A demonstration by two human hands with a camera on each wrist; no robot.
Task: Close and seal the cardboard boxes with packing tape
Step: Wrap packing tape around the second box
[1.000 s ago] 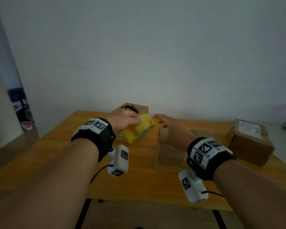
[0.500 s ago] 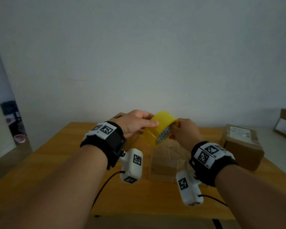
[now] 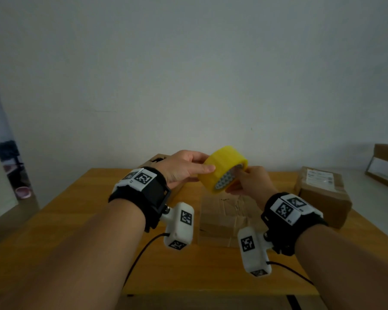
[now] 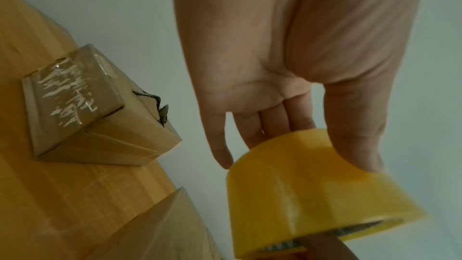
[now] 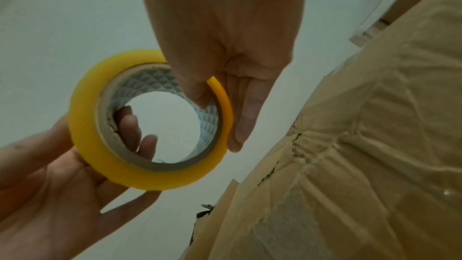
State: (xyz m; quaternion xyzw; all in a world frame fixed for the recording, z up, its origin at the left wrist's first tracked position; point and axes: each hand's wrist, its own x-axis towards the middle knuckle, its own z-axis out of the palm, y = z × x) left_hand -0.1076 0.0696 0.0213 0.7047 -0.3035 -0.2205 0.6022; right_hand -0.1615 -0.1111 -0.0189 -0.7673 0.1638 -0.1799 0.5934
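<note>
A yellow roll of packing tape (image 3: 224, 167) is held up in the air between both hands, above a crumpled cardboard box (image 3: 222, 217) at the middle of the wooden table (image 3: 76, 231). My left hand (image 3: 188, 167) grips the roll's outer face with thumb and fingers (image 4: 350, 145). My right hand (image 3: 244, 182) pinches the roll's rim (image 5: 220, 96), thumb inside the patterned core and fingers outside. The roll (image 5: 150, 122) shows its open core in the right wrist view. The box (image 5: 350, 145) beneath has creased, tape-covered flaps.
A small taped box (image 4: 95, 110) sits at the table's far left, behind my left hand (image 3: 159, 158). Another sealed box with a white label (image 3: 323, 193) stands at the right. A further labelled box (image 3: 385, 171) is off the table, far right. A wall lies behind.
The left hand lifted the tape roll off the table area and up above the middle box. The right hand left the box's flap and took hold of the roll's rim.
</note>
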